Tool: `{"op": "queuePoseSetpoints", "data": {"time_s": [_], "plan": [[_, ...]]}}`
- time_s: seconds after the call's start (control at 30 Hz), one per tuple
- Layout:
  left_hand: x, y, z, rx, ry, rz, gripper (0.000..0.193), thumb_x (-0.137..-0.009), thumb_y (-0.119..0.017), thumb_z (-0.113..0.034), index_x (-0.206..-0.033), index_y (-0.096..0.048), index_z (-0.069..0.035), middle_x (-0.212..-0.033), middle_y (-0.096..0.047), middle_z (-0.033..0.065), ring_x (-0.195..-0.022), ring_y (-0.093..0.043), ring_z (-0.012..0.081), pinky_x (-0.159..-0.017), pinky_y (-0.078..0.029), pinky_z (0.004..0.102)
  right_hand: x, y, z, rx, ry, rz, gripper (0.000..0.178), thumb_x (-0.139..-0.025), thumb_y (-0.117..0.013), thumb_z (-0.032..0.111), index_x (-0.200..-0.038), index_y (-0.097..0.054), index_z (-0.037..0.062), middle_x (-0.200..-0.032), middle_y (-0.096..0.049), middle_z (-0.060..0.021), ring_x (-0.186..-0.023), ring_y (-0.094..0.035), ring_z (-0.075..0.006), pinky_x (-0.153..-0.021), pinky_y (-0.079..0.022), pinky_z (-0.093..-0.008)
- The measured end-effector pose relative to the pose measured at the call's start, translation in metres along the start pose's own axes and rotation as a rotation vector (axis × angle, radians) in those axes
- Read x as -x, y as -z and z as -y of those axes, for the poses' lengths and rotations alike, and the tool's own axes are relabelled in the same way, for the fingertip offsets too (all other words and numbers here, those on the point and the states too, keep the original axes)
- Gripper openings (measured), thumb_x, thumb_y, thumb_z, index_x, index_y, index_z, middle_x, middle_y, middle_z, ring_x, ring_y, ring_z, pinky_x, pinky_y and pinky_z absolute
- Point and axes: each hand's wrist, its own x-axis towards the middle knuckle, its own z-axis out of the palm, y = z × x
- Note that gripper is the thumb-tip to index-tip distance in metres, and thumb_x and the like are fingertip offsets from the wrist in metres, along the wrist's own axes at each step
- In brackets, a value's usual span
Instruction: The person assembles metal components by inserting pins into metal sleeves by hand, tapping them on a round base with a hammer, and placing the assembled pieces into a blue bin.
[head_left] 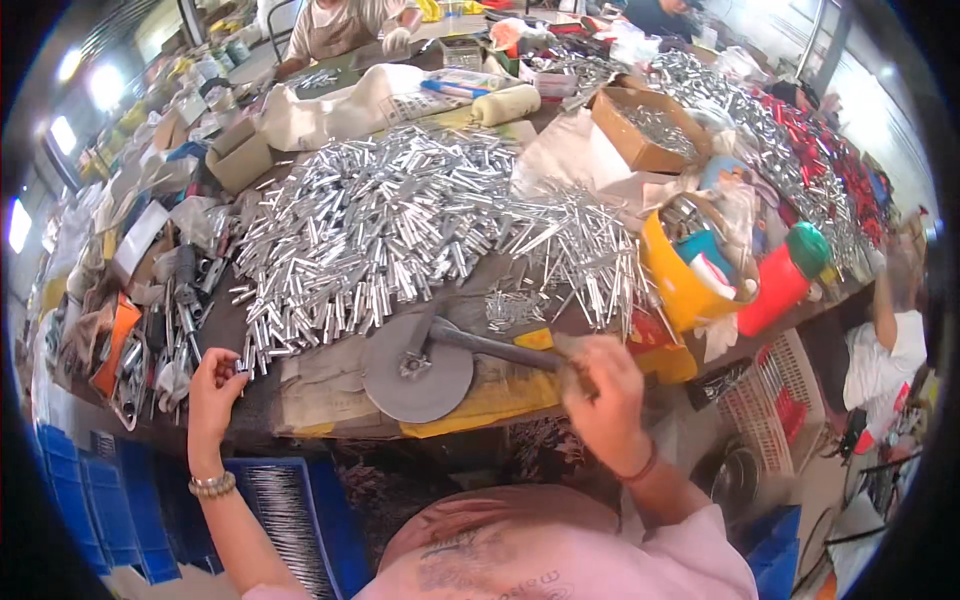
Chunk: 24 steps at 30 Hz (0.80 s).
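Observation:
At the left end of the bench, my left hand [213,388] has thumb and fingers pinched together on a small metal tube [241,371], beside the loose tubes. My right hand [608,400], blurred by motion, is at the handle end of a hammer [490,345]; whether its fingers grip the handle I cannot tell. The hammer's head rests over a round grey disc [422,384] with a small metal fitting at its centre. Behind the disc spreads a large heap of short silver tubes [370,220]. Thin metal rods [585,255] and small pins [515,308] lie to its right.
A yellow bucket [672,285] and a red container with a green top [772,292] stand at right. A cardboard box [625,140] holds metal pieces. Dark metal parts [185,310] crowd the left edge. Blue crates [105,500] are below. Other people work across the bench.

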Motion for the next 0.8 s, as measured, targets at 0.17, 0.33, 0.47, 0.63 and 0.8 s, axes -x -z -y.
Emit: {"op": "queuePoseSetpoints", "data": {"time_s": [0.17, 0.33, 0.47, 0.63, 0.8], "plan": [[0.029, -0.029, -0.039, 0.06, -0.14, -0.271, 0.022, -0.096, -0.077, 0.002, -0.115, -0.069, -0.004, -0.088, -0.058, -0.0053, -0.079, -0.054, 0.0053, -0.071, -0.048, 0.0233, -0.033, 0.013, -0.03, 0.266, -0.058, 0.072, 0.022, -0.085, -0.076, -0.002, -0.106, -0.077, 0.0053, -0.105, -0.07, -0.0104, -0.096, -0.071, -0.0358, -0.081, -0.059, -0.0456], [0.056, -0.077, -0.107, 0.165, -0.236, -0.059, 0.025, -0.091, -0.083, 0.002, -0.114, -0.076, -0.006, -0.093, -0.067, -0.0034, -0.081, -0.059, 0.0047, -0.07, -0.049, 0.0248, -0.061, 0.004, -0.049, 0.434, 0.176, 0.257, 0.018, -0.08, -0.076, 0.001, -0.098, -0.075, 0.0075, -0.111, -0.063, -0.0085, -0.107, -0.067, -0.0296, -0.086, -0.057, -0.0443], [0.067, -0.114, -0.147, 0.024, -0.387, 0.12, 0.023, -0.089, -0.083, -0.002, -0.111, -0.079, -0.007, -0.096, -0.074, 0.0059, -0.083, -0.07, 0.0194, -0.072, -0.054, 0.033, -0.065, 0.001, -0.056, 0.527, 0.229, 0.383, 0.018, -0.079, -0.076, 0.003, -0.096, -0.074, 0.0083, -0.109, -0.064, -0.0074, -0.106, -0.068, -0.0281, -0.085, -0.058, -0.0447], [0.06, -0.134, -0.15, -0.05, -0.619, 0.151, 0.022, -0.089, -0.084, -0.002, -0.111, -0.081, -0.005, -0.096, -0.073, 0.0098, -0.089, -0.069, 0.0269, -0.078, -0.053, 0.0372, -0.059, 0.003, -0.035, 0.139, 0.11, 0.224, 0.019, -0.084, -0.078, -0.005, -0.099, -0.073, 0.0071, -0.11, -0.07, -0.0087, -0.095, -0.075, -0.0233, -0.078, -0.061, -0.0371], [0.064, -0.14, -0.142, -0.048, -0.581, 0.117, 0.02, -0.089, -0.086, -0.008, -0.108, -0.082, -0.005, -0.096, -0.072, 0.0122, -0.094, -0.069, 0.032, -0.084, -0.054, 0.0419, -0.032, -0.025, 0.025, -0.859, -0.52, 0.268, 0.014, -0.096, -0.076, -0.008, -0.104, -0.07, 0.0004, -0.107, -0.075, -0.0071, -0.091, -0.076, -0.0126, -0.075, -0.061, -0.0292]]}}
